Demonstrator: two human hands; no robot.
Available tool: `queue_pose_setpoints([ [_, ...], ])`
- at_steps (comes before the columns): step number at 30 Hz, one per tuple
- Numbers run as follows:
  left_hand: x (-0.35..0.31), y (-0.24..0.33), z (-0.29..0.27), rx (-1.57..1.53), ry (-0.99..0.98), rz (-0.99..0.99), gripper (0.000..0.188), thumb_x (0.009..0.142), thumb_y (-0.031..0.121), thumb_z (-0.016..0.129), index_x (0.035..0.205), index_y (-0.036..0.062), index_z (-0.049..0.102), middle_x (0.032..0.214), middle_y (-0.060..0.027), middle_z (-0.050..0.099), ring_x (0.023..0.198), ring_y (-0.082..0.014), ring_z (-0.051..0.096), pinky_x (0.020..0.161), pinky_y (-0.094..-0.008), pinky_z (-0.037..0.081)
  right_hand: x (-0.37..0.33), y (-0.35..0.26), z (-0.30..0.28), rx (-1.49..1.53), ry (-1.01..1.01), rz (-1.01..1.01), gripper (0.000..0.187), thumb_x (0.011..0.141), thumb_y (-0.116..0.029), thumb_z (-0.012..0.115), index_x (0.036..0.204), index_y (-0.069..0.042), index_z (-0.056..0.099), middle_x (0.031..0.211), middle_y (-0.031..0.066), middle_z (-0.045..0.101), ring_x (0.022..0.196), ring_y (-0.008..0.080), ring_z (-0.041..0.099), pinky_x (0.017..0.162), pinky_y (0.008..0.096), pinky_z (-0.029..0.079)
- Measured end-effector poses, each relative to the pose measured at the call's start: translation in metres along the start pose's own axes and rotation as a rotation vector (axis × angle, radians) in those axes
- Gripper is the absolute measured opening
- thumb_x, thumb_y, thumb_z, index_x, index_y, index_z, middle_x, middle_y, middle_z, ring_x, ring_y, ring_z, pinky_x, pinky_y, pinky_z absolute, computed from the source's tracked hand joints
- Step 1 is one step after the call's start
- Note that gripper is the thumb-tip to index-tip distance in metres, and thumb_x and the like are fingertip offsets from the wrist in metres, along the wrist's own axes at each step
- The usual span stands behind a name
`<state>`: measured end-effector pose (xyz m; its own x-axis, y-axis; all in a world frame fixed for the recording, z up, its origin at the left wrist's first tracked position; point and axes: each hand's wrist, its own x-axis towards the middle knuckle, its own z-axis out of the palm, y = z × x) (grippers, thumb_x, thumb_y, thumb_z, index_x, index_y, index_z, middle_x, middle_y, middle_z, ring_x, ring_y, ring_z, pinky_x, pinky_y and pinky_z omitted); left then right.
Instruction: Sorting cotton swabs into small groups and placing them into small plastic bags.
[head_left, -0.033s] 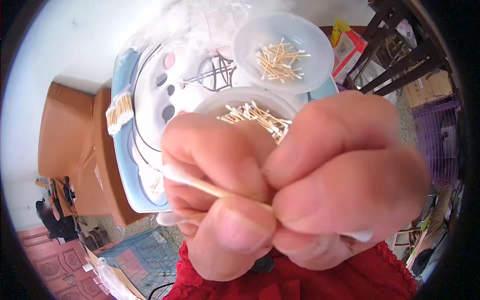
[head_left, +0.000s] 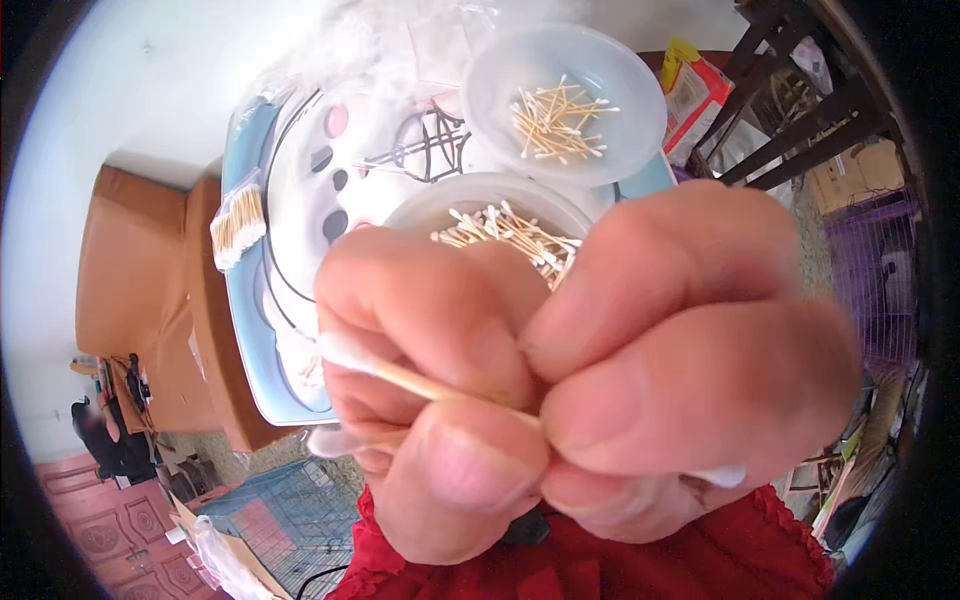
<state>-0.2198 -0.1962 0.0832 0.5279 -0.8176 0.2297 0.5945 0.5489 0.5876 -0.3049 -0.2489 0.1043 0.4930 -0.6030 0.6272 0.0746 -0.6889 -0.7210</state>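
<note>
You hold the swab up close, partly covering the near bowl. Its long axis slopes from upper left to lower right, one cotton end pointing to your upper left. Your left hand pinches the stick with thumb and forefinger closed; your right hand is closed over its lower-right stretch. Another white tip shows there; I can't tell whose.

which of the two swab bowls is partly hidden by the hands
The nearer bowl, lower in the picture: the left hand and right hand cover part of it, while neither covers the farther bowl.
</note>
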Motion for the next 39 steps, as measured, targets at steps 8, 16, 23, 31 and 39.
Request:
queue_pose_setpoints([
  [8, 0.006, -0.003, 0.006, -0.143, 0.002, 0.041, 0.031, 0.074, 0.012, 0.068, 0.092, 0.003, 0.044, 0.069, -0.0085, 0.052, 0.057, -0.0098, 0.046, 0.053, -0.0216, 0.038, -0.001, 0.024, 0.033, 0.232, 0.407, -0.25, 0.018, 0.076, -0.004, 0.065, 0.081, -0.005, 0.048, 0.077, 0.0114, 0.051, 0.061, 0.0119, 0.047, 0.056, 0.0154, 0.038],
  [16, 0.008, -0.001, -0.004, 0.062, -0.019, 0.01, 0.02, 0.085, 0.017, 0.056, 0.093, 0.0031, 0.043, 0.068, -0.0057, 0.049, 0.045, -0.0053, 0.035, 0.041, -0.0182, 0.028, 0.01, 0.037, 0.005, 0.21, 0.101, -0.24, 0.014, 0.083, -0.011, 0.059, 0.089, 0.0, 0.052, 0.086, 0.013, 0.054, 0.073, 0.0171, 0.051, 0.066, 0.0251, 0.042],
  [23, 0.017, -0.004, -0.008, 0.058, -0.091, -0.243, 0.026, 0.091, 0.029, 0.047, 0.099, 0.0047, 0.044, 0.069, -0.0043, 0.048, 0.048, -0.0052, 0.033, 0.042, -0.018, 0.025, 0.006, 0.037, -0.002, 0.384, 0.27, 0.023, 0.008, 0.081, -0.002, 0.059, 0.088, 0.0, 0.055, 0.085, 0.0091, 0.057, 0.075, 0.016, 0.054, 0.068, 0.0264, 0.043],
  [31, 0.015, 0.004, -0.003, 0.049, -0.027, -0.206, 0.01, 0.088, 0.008, 0.053, 0.094, 0.005, 0.046, 0.069, -0.0019, 0.048, 0.05, -0.0042, 0.035, 0.043, -0.0176, 0.027, 0.008, 0.031, 0.004, 0.297, 0.161, 0.014, 0.007, 0.081, 0.0, 0.056, 0.088, 0.0, 0.054, 0.086, 0.009, 0.056, 0.077, 0.017, 0.055, 0.071, 0.0265, 0.044],
  [39, 0.017, 0.008, 0.003, 0.138, 0.06, -0.132, 0.013, 0.085, 0.011, 0.056, 0.083, 0.0043, 0.045, 0.063, -0.0019, 0.047, 0.048, -0.0048, 0.036, 0.042, -0.0182, 0.028, 0.007, 0.03, 0.009, 0.337, 0.148, 0.017, 0.008, 0.08, 0.002, 0.056, 0.088, -0.001, 0.055, 0.085, 0.0099, 0.056, 0.079, 0.0191, 0.056, 0.072, 0.0276, 0.044],
])
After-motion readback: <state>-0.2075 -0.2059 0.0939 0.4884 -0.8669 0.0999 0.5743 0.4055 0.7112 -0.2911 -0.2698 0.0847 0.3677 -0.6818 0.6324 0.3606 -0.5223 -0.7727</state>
